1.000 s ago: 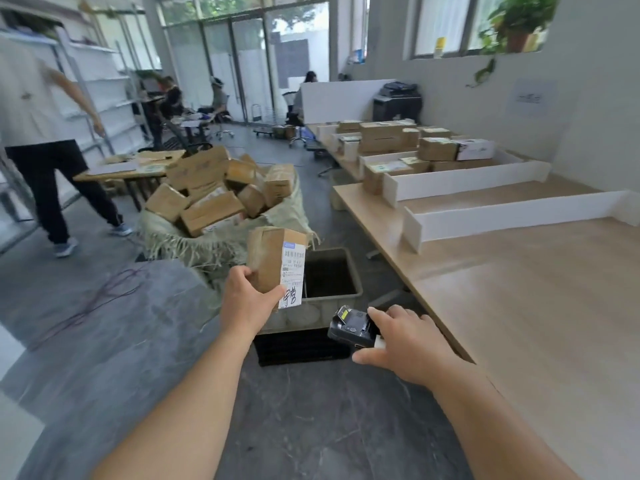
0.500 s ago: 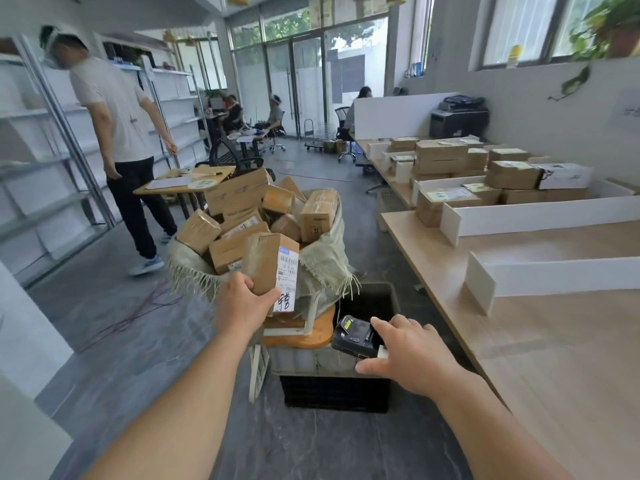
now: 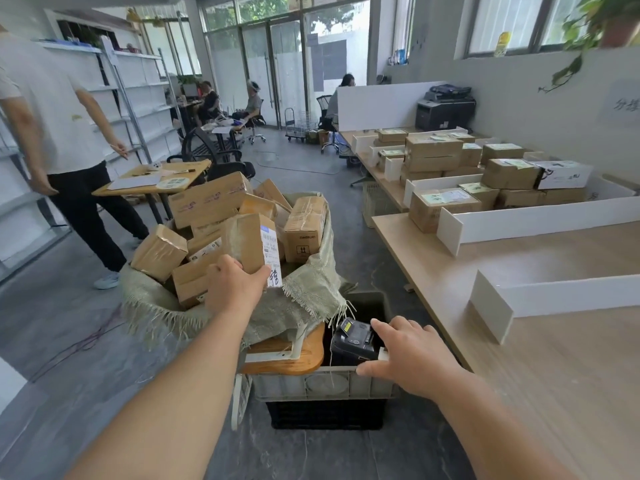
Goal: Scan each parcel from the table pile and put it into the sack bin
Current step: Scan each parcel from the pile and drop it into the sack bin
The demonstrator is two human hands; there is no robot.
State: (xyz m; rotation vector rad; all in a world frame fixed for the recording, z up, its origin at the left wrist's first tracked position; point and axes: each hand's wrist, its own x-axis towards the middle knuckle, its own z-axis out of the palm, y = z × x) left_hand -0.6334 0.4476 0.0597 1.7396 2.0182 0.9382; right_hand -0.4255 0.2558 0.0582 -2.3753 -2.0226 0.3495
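**Desk:** Where is the parcel?

**Operator:** On my feed the left hand point(image 3: 235, 289) grips the parcel point(image 3: 249, 242) from below, with the fingers wrapped round its lower end. It stands upright over the sack bin point(image 3: 311, 282), white label facing right. The bin is heaped with brown boxes. I can't quite tell whether the parcel touches the ones under it.

**Desk:** And the other hand?

**Operator:** The right hand point(image 3: 412, 355) holds the black scanner point(image 3: 353, 341), fingers closed around it and thumb out to the side. It is above the grey crate point(image 3: 325, 384), just beside the sack.

**Desk:** And the table?

**Operator:** The table point(image 3: 554, 393) runs along my right, with white dividers point(image 3: 540, 220) across it. The pile point(image 3: 446, 206) sits at its far end, well apart from both hands. A person point(image 3: 52, 116) stands on the left.
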